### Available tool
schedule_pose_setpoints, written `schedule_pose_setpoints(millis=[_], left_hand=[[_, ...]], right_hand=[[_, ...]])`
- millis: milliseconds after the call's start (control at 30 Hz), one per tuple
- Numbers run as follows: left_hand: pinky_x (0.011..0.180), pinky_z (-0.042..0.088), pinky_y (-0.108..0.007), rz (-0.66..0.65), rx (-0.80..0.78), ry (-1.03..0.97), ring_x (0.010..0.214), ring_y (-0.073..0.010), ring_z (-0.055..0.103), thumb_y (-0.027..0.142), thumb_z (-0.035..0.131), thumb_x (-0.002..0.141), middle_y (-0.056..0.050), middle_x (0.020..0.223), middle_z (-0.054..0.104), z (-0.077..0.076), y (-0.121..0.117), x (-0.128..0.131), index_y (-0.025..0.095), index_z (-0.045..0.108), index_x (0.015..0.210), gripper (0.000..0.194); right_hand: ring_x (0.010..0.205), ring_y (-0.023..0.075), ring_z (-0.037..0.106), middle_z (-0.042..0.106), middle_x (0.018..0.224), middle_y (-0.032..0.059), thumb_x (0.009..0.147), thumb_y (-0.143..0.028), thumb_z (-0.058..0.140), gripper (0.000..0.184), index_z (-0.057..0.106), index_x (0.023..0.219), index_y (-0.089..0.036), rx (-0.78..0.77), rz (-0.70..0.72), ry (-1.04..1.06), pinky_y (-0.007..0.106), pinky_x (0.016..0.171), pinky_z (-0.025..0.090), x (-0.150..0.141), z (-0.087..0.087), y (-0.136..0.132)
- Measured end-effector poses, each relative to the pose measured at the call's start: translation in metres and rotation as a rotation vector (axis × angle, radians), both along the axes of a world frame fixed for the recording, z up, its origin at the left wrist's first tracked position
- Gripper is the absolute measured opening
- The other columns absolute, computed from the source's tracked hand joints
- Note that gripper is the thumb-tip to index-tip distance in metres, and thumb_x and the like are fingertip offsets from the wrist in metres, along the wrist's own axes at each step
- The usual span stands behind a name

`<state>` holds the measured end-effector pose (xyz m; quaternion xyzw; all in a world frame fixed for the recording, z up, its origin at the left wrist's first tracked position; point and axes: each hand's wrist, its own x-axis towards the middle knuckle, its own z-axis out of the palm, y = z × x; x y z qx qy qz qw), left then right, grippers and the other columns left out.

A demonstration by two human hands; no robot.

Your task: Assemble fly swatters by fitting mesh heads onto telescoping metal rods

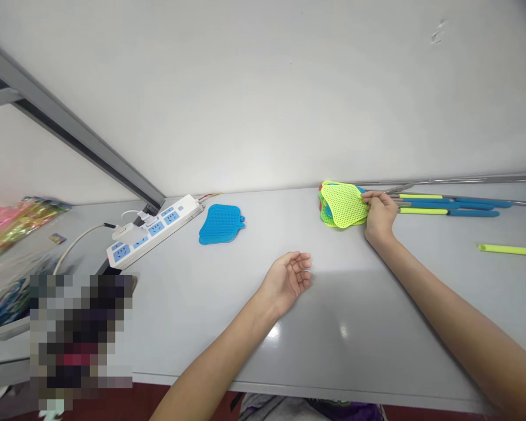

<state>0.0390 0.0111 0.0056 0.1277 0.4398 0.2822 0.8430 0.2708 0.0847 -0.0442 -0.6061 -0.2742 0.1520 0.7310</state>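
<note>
My right hand (380,215) is closed at the neck of a yellow-green fly swatter (345,204). That swatter lies on top of a small pile of swatters, with green, blue and red edges showing beneath it. Yellow and blue handles (451,204) stretch to the right from the pile, along the wall. My left hand (288,282) hovers over the middle of the table, palm turned inward, fingers loosely bent and apart, holding nothing. A loose blue swatter head (221,224) lies flat to the left, apart from both hands.
A white power strip (155,231) with plugs and a cable lies at the left of the grey table (193,327). A yellow-green tube (511,250) is at the right edge. Bagged colourful items (20,225) lie far left. The wall (263,105) bounds the back.
</note>
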Motion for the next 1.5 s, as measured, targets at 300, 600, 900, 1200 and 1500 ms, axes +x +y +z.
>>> schedule_pose_setpoints(millis=[300,600,900,1200,1500], left_hand=[[0.050,0.039,-0.020,0.004,-0.003,0.009,0.044,-0.0060,0.047,0.019,0.048,0.074,0.001,0.056,0.054,0.0011,0.0004,0.0012,0.011,0.056,0.075,0.011],[0.050,0.039,-0.020,0.004,0.001,0.005,0.044,-0.0059,0.048,0.019,0.048,0.073,0.001,0.057,0.054,0.0000,-0.0003,-0.0003,0.011,0.056,0.075,0.011],[0.050,0.039,-0.020,-0.001,-0.002,-0.001,0.044,-0.0061,0.048,0.019,0.048,0.073,0.002,0.057,0.054,-0.0001,0.0003,0.0001,0.011,0.057,0.075,0.012],[0.050,0.038,-0.020,0.003,0.001,0.000,0.044,-0.0062,0.048,0.019,0.049,0.072,0.002,0.057,0.054,-0.0009,-0.0002,-0.0007,0.011,0.057,0.075,0.012],[0.050,0.038,-0.020,0.005,0.002,0.008,0.044,-0.0061,0.047,0.019,0.048,0.072,0.002,0.057,0.053,0.0011,-0.0008,-0.0002,0.011,0.057,0.074,0.012]], right_hand=[[0.059,0.0107,0.047,0.052,0.057,-0.0010,0.058,-0.006,0.035,0.025,0.057,0.056,-0.017,0.007,0.004,0.015,0.026,0.063,0.037,-0.0007,0.0008,0.0001],[0.059,0.0102,0.046,0.052,0.057,-0.0014,0.057,-0.005,0.034,0.026,0.058,0.056,-0.017,0.008,0.003,0.023,0.026,0.063,0.036,-0.0013,0.0017,-0.0006],[0.059,0.0103,0.046,0.052,0.058,-0.0010,0.058,-0.006,0.035,0.025,0.057,0.057,-0.016,0.001,0.006,0.011,0.025,0.062,0.036,-0.0004,0.0006,-0.0003],[0.059,0.0095,0.046,0.053,0.059,-0.0013,0.058,-0.005,0.034,0.025,0.057,0.057,-0.016,0.006,0.010,0.014,0.025,0.063,0.036,-0.0006,0.0005,-0.0003],[0.059,0.0102,0.046,0.052,0.058,-0.0017,0.058,-0.006,0.034,0.025,0.057,0.057,-0.017,0.001,0.010,0.003,0.026,0.063,0.036,-0.0003,-0.0006,-0.0002]])
